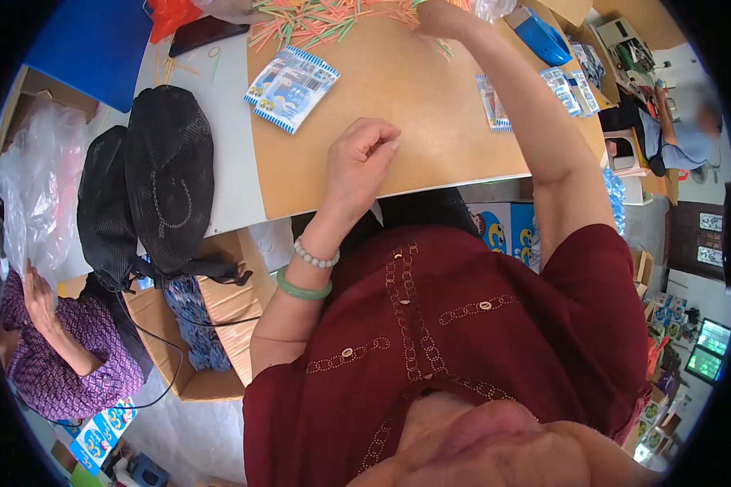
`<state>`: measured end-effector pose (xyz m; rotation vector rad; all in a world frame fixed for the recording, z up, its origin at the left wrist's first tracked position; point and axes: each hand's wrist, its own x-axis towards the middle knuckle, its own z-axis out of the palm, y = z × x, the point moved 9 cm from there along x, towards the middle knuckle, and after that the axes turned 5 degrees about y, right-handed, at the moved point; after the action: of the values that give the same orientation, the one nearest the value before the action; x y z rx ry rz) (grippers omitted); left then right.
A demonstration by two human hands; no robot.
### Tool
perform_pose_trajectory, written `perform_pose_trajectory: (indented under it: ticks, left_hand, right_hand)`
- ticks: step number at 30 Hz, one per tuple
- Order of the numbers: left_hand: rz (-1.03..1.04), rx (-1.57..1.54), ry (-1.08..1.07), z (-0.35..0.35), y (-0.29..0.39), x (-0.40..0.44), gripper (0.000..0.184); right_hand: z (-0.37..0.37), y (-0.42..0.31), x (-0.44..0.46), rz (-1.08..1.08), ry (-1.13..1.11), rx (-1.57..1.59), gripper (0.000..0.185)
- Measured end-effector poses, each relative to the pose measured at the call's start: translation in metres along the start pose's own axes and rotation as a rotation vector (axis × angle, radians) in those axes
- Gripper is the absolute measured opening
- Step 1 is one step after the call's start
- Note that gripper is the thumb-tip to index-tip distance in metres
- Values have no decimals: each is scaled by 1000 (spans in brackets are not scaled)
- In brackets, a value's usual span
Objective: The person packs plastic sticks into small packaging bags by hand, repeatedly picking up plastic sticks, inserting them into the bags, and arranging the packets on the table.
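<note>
Near the table's front edge, my left hand (364,154) hovers or rests with its fingers curled in and the thumb against them; nothing shows in it. My right hand (444,20) reaches to the far side, at the right end of a loose pile of pink, green and yellow thin sticks (333,18). Its fingertips are too unclear to read. Printed blue-and-white packets (295,88) lie overlapping, up and left of my left hand. Under my right forearm is another packet (493,103), with more packets (562,91) beyond it.
A blue plastic container (544,36) stands at the far right. Black mesh bags (170,174) and a dark phone (209,35) lie left. Below them is an open carton (231,296). A person in purple (73,349) handles clear plastic at left; another person (682,142) sits right.
</note>
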<state>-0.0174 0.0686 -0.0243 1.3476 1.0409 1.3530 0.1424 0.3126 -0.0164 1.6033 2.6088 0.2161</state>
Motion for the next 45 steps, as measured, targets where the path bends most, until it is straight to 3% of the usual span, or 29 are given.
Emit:
perform_pose_trajectory:
  ticks: [3, 15, 27, 30, 31, 33, 36, 39, 43, 45]
  left_hand:
    - [13, -15, 11, 0, 2, 0, 9]
    - [71, 2, 38, -3, 2, -2, 7]
    - [82, 19, 21, -1, 7, -4, 8]
    - [-11, -97, 36, -2, -21, 0, 12]
    - [-66, -156, 52, -1, -30, 1, 14]
    - [-128, -175, 70, 3, -23, 5, 16]
    - [-252, -211, 114, 8, -23, 9, 22]
    - [-14, 281, 93, 23, -6, 24, 26]
    - [-254, -35, 105, 27, -23, 23, 20]
    - [-269, 28, 87, 23, -24, 23, 17]
  right_hand:
    - [31, 11, 17, -168, -164, -97, 22]
    - [-3, 7, 4, -96, 259, 155, 18]
    - [-49, 22, -69, 86, 714, 431, 15]
    - [-56, -19, -92, -27, 481, 1228, 13]
    - [-54, -24, -100, -17, 490, 1235, 13]
    - [-27, -42, -107, 63, 243, 1591, 22]
    - [-31, -89, -135, 61, 229, 1722, 23]
    - [-30, -117, -150, 107, 323, 1950, 21]
    - [-33, -109, -154, 177, 462, 2142, 18]
    - [-31, -103, -152, 209, 504, 2192, 17]
